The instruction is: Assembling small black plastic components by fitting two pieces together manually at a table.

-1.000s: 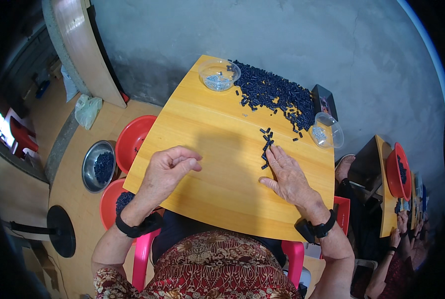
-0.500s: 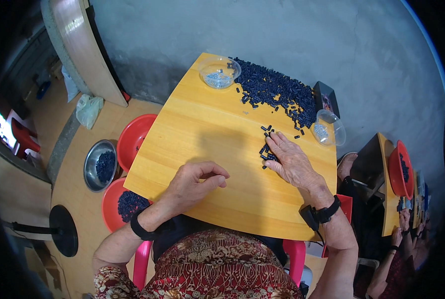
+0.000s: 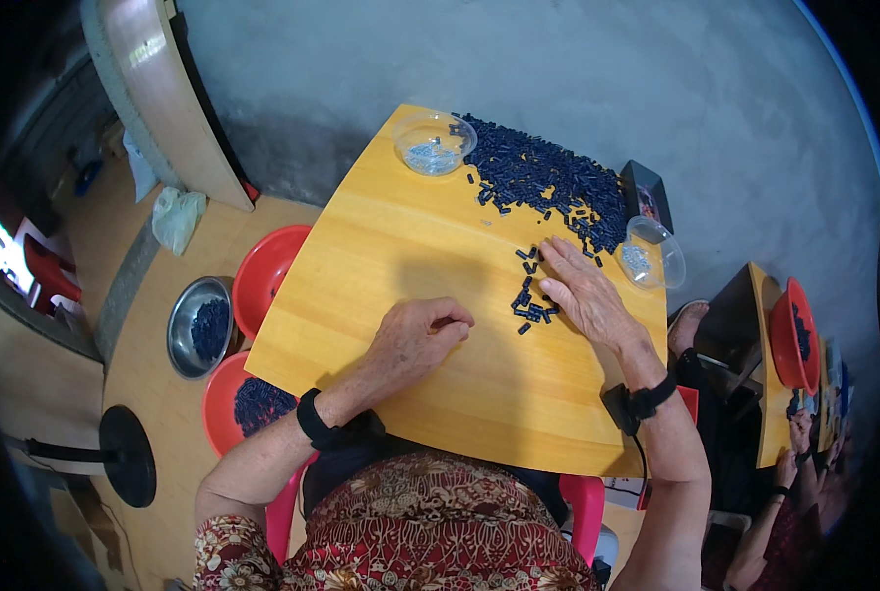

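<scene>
1. The left hand has slid forward onto the yellow wooden tabletop, fingers curling loosely, holding nothing visible.
2. The right hand is lying flat, fingers spread, touching a small cluster of dark blue cylindrical pieces.
3. The cluster is trailing lengthwise away from the person, toward the large heap.

— Where is open room found around the hands?

— Bare yellow table is seen ahead of the left hand and between it and the right hand; the near strip toward the body is also uncovered.

— What is met ahead of the right hand?

— A small cluster of dark pieces lies at its fingertips, and the large heap of dark pieces is spread beyond. A clear bowl is set left of the heap, a clear lid just right of the hand.
</scene>
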`<state>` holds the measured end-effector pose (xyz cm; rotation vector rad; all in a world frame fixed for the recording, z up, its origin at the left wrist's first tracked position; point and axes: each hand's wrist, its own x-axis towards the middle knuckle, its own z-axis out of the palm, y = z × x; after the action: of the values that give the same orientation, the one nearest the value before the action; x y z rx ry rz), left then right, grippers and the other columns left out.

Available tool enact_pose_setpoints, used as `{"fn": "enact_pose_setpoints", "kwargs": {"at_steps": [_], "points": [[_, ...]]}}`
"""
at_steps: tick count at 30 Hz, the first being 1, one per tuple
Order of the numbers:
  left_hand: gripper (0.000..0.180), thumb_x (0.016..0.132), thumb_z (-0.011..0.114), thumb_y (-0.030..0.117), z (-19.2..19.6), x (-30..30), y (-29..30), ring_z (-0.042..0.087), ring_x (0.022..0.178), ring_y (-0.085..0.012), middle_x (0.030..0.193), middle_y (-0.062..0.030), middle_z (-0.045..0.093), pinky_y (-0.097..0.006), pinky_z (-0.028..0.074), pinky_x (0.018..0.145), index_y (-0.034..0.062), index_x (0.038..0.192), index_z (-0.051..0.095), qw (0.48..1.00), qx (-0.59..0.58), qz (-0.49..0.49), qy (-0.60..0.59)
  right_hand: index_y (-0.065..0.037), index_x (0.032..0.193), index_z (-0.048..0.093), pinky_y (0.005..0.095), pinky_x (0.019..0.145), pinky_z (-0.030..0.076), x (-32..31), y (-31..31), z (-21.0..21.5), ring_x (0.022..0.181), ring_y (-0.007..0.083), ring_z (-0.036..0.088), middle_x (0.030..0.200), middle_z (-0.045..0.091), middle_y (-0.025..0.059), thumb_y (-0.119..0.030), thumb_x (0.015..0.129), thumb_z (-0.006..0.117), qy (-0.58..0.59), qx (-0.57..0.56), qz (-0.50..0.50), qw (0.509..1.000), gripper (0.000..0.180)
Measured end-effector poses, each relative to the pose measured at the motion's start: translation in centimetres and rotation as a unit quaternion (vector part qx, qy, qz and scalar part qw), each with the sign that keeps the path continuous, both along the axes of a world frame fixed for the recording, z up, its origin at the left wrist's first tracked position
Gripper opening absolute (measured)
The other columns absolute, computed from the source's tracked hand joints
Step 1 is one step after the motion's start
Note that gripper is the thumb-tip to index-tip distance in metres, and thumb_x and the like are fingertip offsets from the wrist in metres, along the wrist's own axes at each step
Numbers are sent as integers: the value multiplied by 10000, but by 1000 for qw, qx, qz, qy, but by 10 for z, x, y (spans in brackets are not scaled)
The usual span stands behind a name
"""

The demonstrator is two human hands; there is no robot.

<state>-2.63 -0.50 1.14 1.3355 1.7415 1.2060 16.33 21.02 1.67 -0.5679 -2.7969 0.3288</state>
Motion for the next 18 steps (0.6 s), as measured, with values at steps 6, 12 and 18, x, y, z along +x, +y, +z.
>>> {"fn": "enact_pose_setpoints", "kwargs": {"at_steps": [6, 12, 18], "points": [[216, 901, 612, 139, -5, -2, -1, 638, 820, -125, 876, -89, 696, -262, 513, 762, -43, 1002, 669, 999, -36, 2, -18, -35, 1299, 540, 412, 1092, 359, -18, 19, -19, 1330, 358, 411, 1371, 492, 225, -341, 969, 518, 14, 4, 22, 1000, 451], [212, 914, 609, 144, -7, -2, -4, 627, 811, -108, 860, -58, 685, -253, 506, 756, -39, 1000, 671, 999, -15, 3, -40, -18, 1050, 665, 384, 954, 437, -14, 28, -11, 1056, 312, 554, 1066, 623, 144, -69, 850, 639, 71, -53, -32, 996, 207], [232, 927, 595, 155, 3, -4, -1, 625, 834, -111, 875, -57, 686, -252, 500, 767, -44, 1023, 664, 998, -27, -4, -62, -17, 925, 695, 387, 867, 457, -15, 22, -8, 951, 294, 572, 913, 635, 117, -96, 833, 651, 113, -87, -63, 988, 129]]}}
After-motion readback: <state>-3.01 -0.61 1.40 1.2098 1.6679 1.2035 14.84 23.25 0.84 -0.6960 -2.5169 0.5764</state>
